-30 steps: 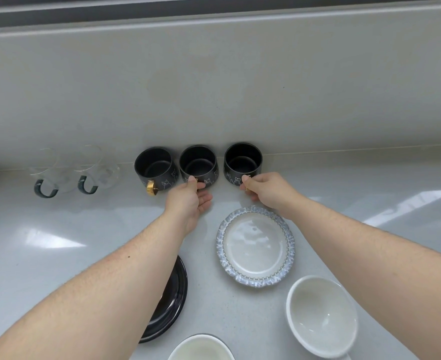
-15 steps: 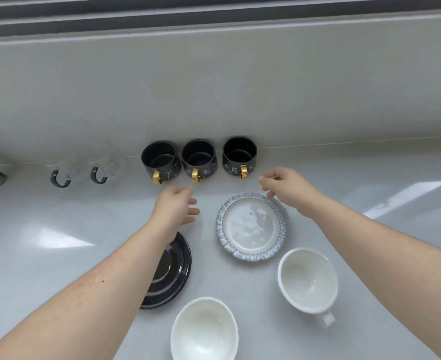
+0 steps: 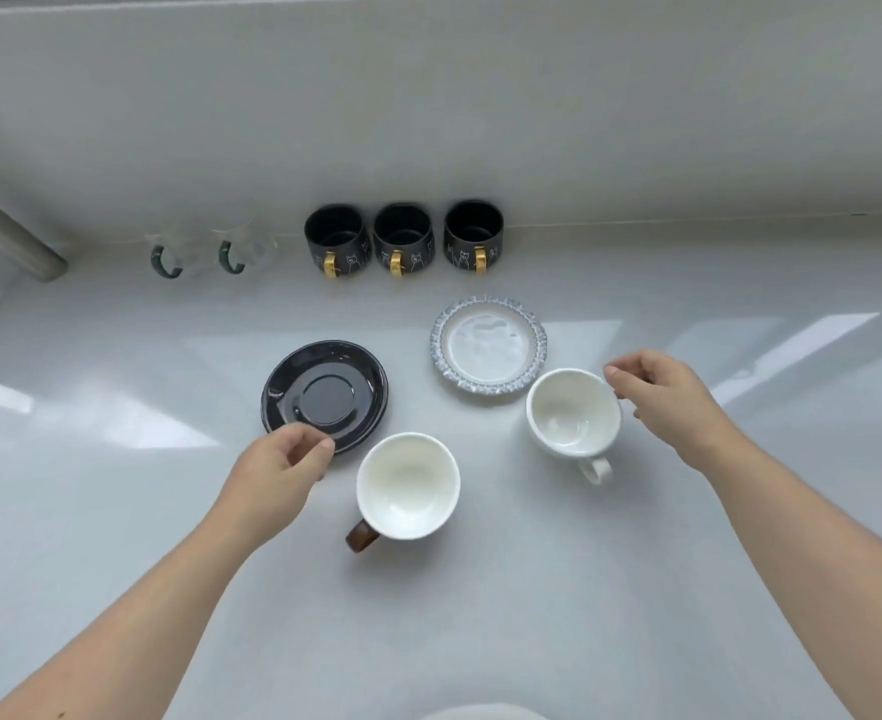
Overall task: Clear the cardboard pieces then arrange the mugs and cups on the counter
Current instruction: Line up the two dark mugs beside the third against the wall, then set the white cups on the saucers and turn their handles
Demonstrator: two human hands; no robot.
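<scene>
Three black mugs (image 3: 402, 236) with gold handles stand in a row against the back wall. Left of them are two clear glass mugs (image 3: 189, 254) with green handles. A black saucer (image 3: 327, 392) and a blue-rimmed white saucer (image 3: 488, 345) lie in mid counter. In front of them stand a white cup with a brown handle (image 3: 407, 485) and a white cup with a white handle (image 3: 574, 413). My left hand (image 3: 277, 475) has loosely curled fingers at the black saucer's front rim. My right hand (image 3: 662, 397) has its fingers apart, fingertips at the right rim of the white-handled cup. No cardboard shows.
A grey metal tube (image 3: 7, 226) slants in at the far left. The white counter (image 3: 636, 589) meets a pale back wall just behind the mugs. A white rounded edge (image 3: 485, 711) peeks in at the bottom.
Both hands let go of the black mugs and drew back toward me. The left now sits at the black saucer, the right at the white-handled cup. The camera view also tilted down.
</scene>
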